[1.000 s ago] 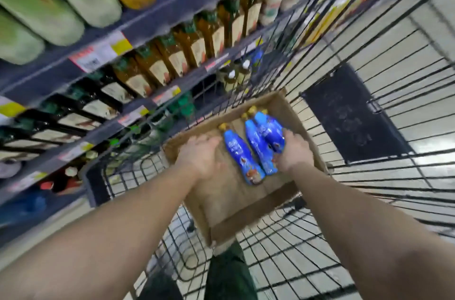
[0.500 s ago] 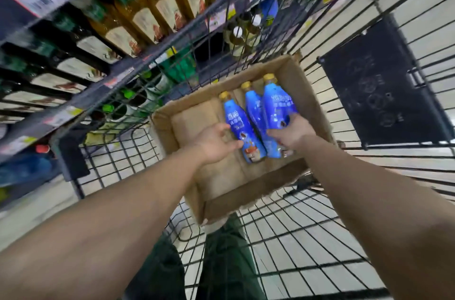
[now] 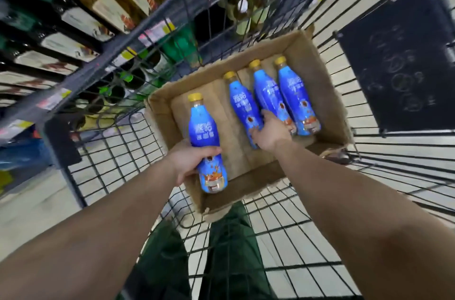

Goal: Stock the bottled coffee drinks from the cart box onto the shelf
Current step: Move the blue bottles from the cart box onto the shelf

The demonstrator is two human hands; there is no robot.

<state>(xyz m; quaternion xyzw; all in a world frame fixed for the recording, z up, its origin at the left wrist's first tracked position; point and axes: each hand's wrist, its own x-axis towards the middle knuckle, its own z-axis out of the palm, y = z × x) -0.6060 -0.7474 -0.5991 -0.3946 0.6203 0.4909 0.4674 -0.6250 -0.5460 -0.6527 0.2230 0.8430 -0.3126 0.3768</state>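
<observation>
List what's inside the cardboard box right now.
Three blue bottles lie in the cardboard box; the right hand covers two bottoms. The left hand grips a fourth bottle at its near-left corner.

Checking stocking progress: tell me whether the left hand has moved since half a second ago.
Yes. The left hand has pulled back toward the cardboard box's near wall, now gripping a blue coffee bottle.

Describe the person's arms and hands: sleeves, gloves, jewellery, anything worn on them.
Both forearms are bare as far up as the head view shows, with no sleeve edge in sight. The left hand and right hand wear no gloves, and no watch, bracelet or ring is visible. Below the arms, dark green trousers show through the cart's wire.
</observation>
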